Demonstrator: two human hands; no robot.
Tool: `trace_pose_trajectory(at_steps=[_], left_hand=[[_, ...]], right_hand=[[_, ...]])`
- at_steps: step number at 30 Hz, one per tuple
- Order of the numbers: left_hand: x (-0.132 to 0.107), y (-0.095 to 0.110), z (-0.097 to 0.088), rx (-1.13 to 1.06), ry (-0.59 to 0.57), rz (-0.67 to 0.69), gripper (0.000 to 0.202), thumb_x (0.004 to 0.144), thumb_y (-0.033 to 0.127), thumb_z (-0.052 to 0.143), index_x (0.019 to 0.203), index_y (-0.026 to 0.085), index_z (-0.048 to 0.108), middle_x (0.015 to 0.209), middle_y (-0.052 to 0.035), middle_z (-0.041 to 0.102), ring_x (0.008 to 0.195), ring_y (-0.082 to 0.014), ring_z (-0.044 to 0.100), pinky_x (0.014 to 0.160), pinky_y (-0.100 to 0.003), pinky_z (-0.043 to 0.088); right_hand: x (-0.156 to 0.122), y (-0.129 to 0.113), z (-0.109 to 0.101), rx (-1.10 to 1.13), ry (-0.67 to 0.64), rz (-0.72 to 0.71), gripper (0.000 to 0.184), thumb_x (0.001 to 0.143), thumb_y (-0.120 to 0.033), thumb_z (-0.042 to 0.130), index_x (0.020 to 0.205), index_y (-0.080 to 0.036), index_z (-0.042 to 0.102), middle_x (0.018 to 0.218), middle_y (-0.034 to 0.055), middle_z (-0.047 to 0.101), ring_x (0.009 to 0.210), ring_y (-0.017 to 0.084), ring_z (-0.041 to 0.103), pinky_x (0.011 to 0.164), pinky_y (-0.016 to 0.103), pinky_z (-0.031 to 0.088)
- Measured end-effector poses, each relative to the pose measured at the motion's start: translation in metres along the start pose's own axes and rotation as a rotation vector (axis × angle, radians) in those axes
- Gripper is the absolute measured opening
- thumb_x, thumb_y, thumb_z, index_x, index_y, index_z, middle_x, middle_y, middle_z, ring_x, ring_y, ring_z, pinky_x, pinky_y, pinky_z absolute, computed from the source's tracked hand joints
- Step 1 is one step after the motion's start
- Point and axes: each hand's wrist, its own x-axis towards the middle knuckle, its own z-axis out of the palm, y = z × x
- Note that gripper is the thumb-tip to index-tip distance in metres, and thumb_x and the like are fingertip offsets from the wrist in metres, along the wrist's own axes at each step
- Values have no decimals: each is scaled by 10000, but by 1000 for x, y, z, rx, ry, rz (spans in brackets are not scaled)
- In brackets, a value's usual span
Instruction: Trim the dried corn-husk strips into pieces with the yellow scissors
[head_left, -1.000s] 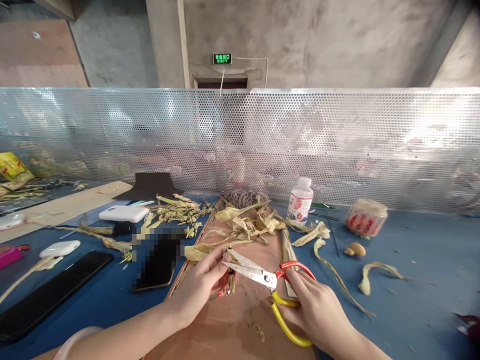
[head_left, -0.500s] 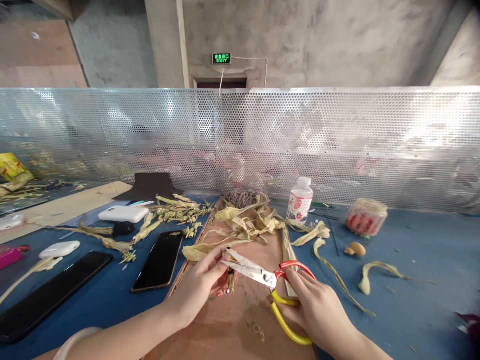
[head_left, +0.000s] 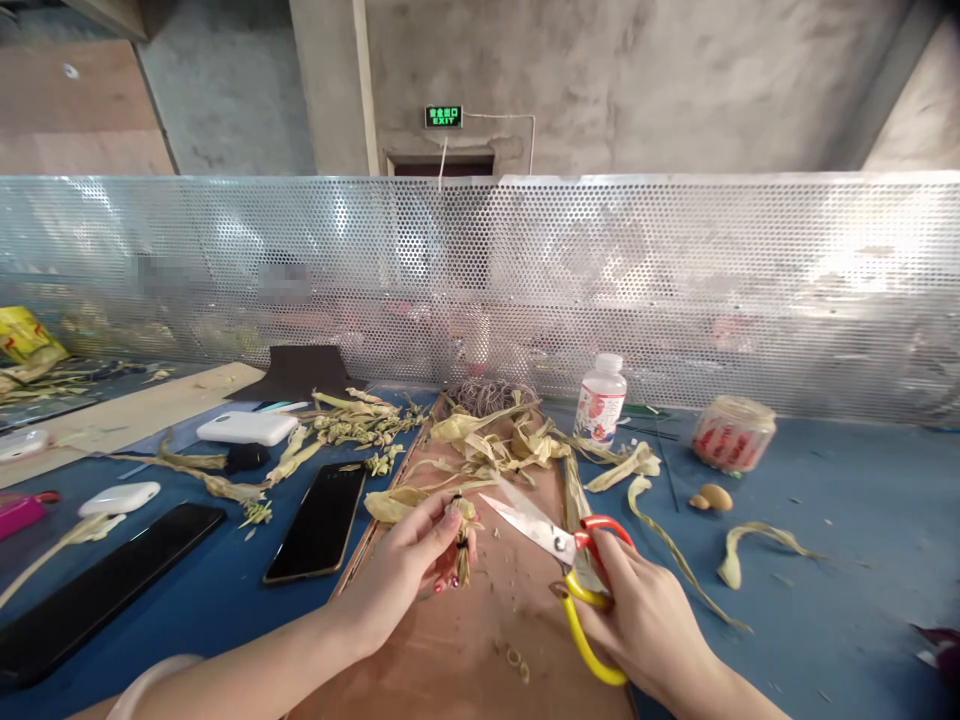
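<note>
My left hand (head_left: 424, 545) pinches a small bundle of dried husk (head_left: 463, 540), bound with dark ties, its frayed end hanging down. Scissors with red and yellow handles (head_left: 581, 625) are in my right hand (head_left: 645, 600). Their blades are spread and point left, a short gap away from the bundle. Under both hands lies a brown board (head_left: 465, 670), with small clippings and a few little rings on it. Beyond my hands, a heap of dried husks (head_left: 495, 440) covers the board's far part.
A dark phone (head_left: 319, 520) and white case (head_left: 247, 428) lie left. Dried plant pieces (head_left: 360, 425) are heaped near them. To the right stand a white bottle (head_left: 600, 400) and a jar (head_left: 733, 435). A perforated metal screen (head_left: 480, 270) runs across the back.
The scissors have moved right, away from the bundle, with my right hand. More of the bundle now shows. My left hand has hardly moved.
</note>
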Motion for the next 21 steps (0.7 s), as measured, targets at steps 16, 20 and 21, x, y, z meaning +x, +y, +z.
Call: trace_pose_trajectory(at_steps=[16, 20, 21], left_hand=[[-1, 6, 6, 112, 25, 76, 285, 831, 447, 550, 938, 184, 517, 714, -19, 611, 601, -96, 463, 517, -212, 316], [6, 6, 1, 250, 78, 116, 267, 838, 451, 523, 869, 186, 527, 732, -23, 631, 620, -112, 485, 555, -228, 347], [9, 6, -1, 310, 92, 119, 269, 843, 454, 507, 848, 186, 528, 735, -25, 639, 618, -116, 489, 562, -233, 350]], right_hand=[[2, 4, 2, -9, -75, 104, 274, 752, -310, 488, 999, -196, 450, 775, 47, 659, 599, 181, 633, 481, 249, 472], [1, 14, 4, -30, -125, 264, 284, 793, -385, 477, 1010, -201, 482, 722, 32, 660, 612, 194, 645, 499, 254, 462], [2, 17, 5, -36, -144, 305, 289, 798, -400, 475, 1009, -202, 490, 695, 23, 650, 602, 197, 640, 499, 257, 454]])
